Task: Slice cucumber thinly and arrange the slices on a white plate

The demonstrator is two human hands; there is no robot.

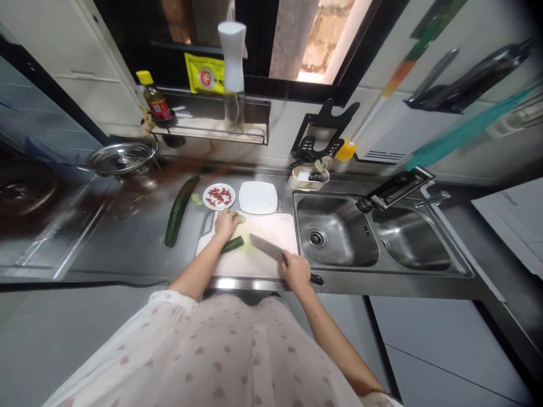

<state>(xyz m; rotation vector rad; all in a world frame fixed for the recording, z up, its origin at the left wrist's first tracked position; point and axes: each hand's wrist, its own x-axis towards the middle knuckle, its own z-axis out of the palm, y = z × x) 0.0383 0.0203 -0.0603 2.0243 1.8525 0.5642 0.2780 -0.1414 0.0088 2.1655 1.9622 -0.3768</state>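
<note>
My right hand (297,271) grips the dark handle of a kitchen knife (268,247), its blade pointing left over the white cutting board (275,226). At the board's upper left, my left hand (226,224) has its fingers closed on a small pale-green piece of cucumber (240,219). A cut length of cucumber (233,244) lies on the board beside my left wrist, partly hidden by it. Left of the board rests a whole dark-green cucumber (181,212). A few cucumber end slices (197,199) lie on the counter near it.
Behind the board stand a round plate (207,198) of chopped red pieces and a white square plate (258,197). A double sink (339,226) with a faucet (432,199) is at the right. A lidded pot (123,158) sits at the left. A wall shelf (212,134) holds bottles.
</note>
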